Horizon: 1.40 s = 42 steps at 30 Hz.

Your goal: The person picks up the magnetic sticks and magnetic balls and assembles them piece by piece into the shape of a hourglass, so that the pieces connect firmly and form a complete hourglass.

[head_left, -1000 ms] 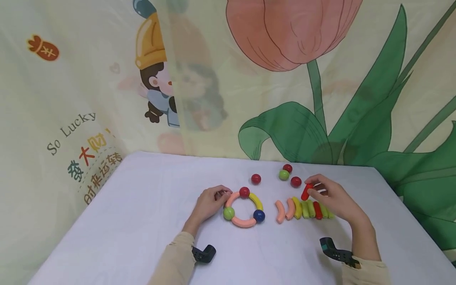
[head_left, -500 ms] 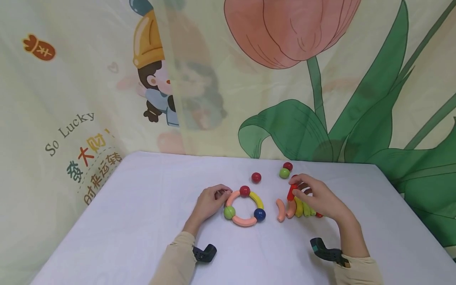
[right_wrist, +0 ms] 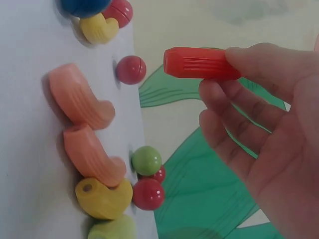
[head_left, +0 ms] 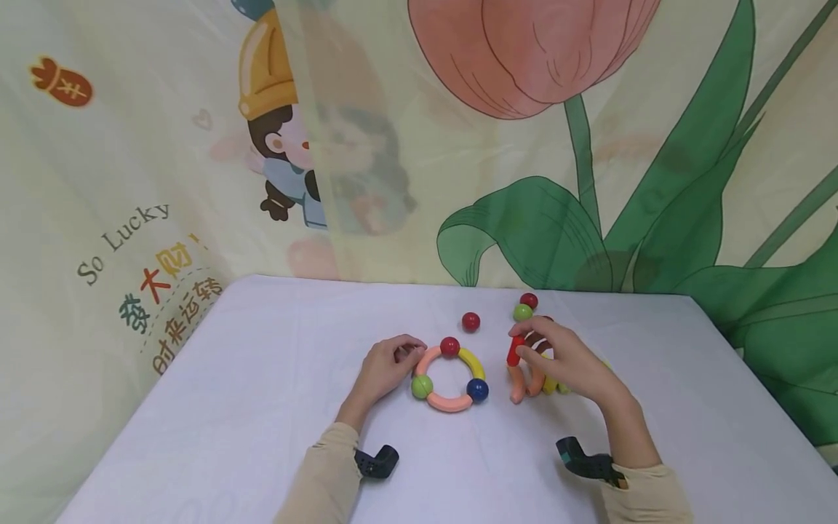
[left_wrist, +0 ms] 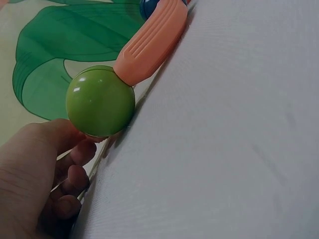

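Only the right wrist view shows the ribbed red curved piece [right_wrist: 202,63] pinched in the right hand [head_left: 563,360], above the row of loose curved pieces [head_left: 530,382]. The left hand [head_left: 386,367], fingers curled, grips the ring of arcs and balls [head_left: 449,379] on the white table [head_left: 262,407].

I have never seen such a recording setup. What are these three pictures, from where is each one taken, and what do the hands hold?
No machine here: a person works with bare hands at a white table. The wide picture comes from a camera on the head; the two close ones come from cameras strapped to each wrist. The left hand touches a ring of curved pieces and balls; its wrist view shows the ring's green ball. The right hand pinches a red curved piece. Loose curved pieces and balls lie nearby.
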Each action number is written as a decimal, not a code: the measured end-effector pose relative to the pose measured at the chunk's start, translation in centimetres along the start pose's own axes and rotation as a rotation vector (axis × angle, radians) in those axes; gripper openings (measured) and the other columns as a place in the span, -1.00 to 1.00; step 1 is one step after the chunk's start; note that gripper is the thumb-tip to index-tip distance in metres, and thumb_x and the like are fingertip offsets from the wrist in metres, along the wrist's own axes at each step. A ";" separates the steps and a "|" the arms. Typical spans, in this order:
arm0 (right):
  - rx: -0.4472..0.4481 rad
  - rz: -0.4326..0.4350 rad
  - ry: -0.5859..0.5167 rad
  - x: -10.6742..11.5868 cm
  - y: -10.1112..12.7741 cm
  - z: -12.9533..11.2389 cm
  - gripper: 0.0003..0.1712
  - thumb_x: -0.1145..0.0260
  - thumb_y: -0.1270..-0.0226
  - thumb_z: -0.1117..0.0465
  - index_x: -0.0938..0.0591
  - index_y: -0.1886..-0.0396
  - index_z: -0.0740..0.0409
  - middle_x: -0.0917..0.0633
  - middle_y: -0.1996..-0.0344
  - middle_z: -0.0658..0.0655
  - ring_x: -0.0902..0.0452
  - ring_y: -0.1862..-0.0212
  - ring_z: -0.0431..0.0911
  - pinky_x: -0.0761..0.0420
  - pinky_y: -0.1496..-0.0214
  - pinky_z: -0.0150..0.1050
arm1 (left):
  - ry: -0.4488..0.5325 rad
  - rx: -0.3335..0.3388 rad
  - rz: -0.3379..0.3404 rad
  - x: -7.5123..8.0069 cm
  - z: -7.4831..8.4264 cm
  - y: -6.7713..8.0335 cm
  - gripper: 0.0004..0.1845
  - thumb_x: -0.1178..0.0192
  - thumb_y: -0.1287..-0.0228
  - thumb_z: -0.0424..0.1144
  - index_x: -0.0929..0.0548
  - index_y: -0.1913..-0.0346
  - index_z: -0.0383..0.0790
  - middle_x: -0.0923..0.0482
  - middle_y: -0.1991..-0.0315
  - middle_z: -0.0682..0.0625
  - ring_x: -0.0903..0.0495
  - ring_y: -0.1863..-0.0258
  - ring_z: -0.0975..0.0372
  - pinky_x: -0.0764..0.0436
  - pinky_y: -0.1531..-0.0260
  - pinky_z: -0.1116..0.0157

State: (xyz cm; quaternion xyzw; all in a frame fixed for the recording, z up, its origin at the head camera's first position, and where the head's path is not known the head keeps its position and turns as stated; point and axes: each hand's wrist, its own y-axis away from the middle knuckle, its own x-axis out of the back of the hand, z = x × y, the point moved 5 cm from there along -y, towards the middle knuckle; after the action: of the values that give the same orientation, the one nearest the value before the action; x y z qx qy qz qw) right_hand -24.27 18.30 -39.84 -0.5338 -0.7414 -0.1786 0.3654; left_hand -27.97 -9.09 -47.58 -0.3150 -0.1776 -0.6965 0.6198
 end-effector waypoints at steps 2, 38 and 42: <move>0.014 -0.013 -0.010 -0.4 -0.2 -0.4 -0.65 -0.31 -0.23 0.23 -0.52 -0.02 0.05 -0.62 0.15 0.02 -0.53 0.09 -0.09 -0.59 0.11 -0.20 | -0.003 0.011 -0.006 0.0 0.0 0.1 -0.85 -0.20 -0.27 -0.10 -0.69 0.15 0.04 -0.55 0.49 0.15 -0.42 0.51 0.31 -0.38 0.50 0.42; 0.049 -0.145 -0.009 -3.9 -1.3 -2.6 -0.69 -0.30 -0.25 0.22 -0.54 0.01 0.07 -0.62 0.19 -0.09 -0.51 0.13 -0.17 -0.58 0.17 -0.35 | -0.020 0.015 -0.013 0.0 0.0 -0.3 -0.83 -0.20 -0.26 -0.07 -0.68 0.12 0.06 -0.57 0.42 0.13 -0.41 0.53 0.30 -0.35 0.54 0.41; 0.019 -0.152 -0.024 -3.8 -1.2 -2.1 -0.70 -0.27 -0.28 0.17 -0.54 -0.01 0.05 -0.62 0.18 -0.07 -0.50 0.14 -0.14 -0.59 0.19 -0.29 | -0.021 0.032 -0.030 -0.2 0.0 -0.2 -0.82 -0.20 -0.26 -0.07 -0.67 0.11 0.09 -0.54 0.43 0.14 -0.41 0.50 0.29 -0.37 0.53 0.40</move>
State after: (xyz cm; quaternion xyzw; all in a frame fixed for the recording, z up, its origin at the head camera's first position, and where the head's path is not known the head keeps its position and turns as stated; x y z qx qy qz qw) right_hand -24.01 13.95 -41.04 -0.4746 -0.7857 -0.1922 0.3472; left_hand -28.14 -8.92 -47.63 -0.3096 -0.1996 -0.6994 0.6125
